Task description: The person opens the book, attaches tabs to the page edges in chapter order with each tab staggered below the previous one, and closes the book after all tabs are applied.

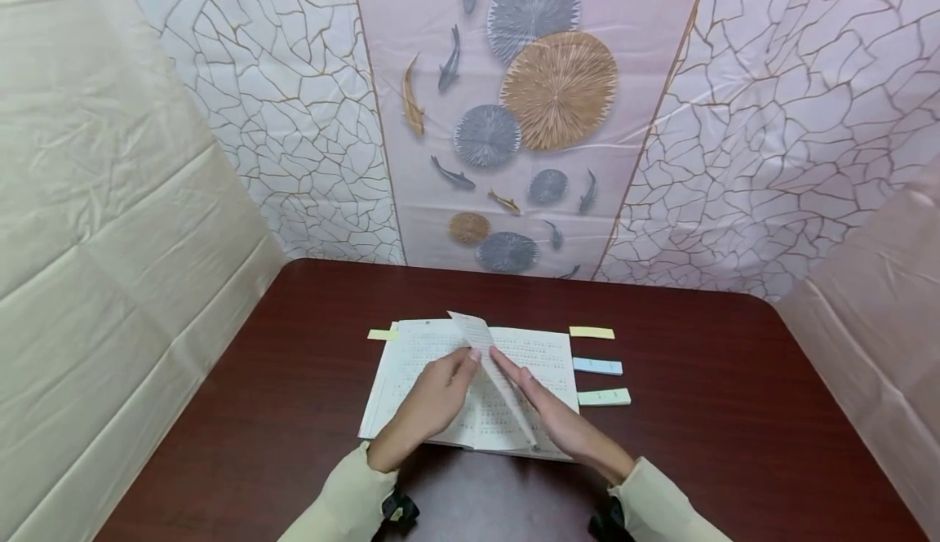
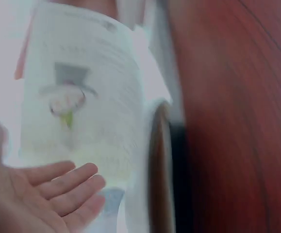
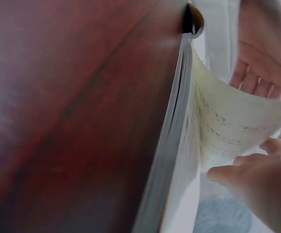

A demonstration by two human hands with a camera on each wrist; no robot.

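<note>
An open book [image 1: 414,350] lies on the table, one leaf [image 1: 473,330] standing up near its middle. My left hand [image 1: 433,399] is on the left side of that leaf, thumb tip close to it; in the left wrist view its fingers [image 2: 77,189] are extended and slightly bent, palm showing. On the leaf's other side, my right hand [image 1: 561,419] lays straight fingers along the paper. The right wrist view shows this hand [image 3: 256,179] against the curved printed page [image 3: 227,126]. A drawn figure with a hat appears on a blurred page [image 2: 82,102] in the left wrist view.
Yellow [image 1: 591,333], blue [image 1: 597,366] and green [image 1: 605,397] paper tabs extend from the book's right edge. Another yellow tab [image 1: 383,335] is at its upper left. The dark red table [image 1: 705,395] meets patterned cloth [image 1: 514,199] at the back and plain cloth at both sides.
</note>
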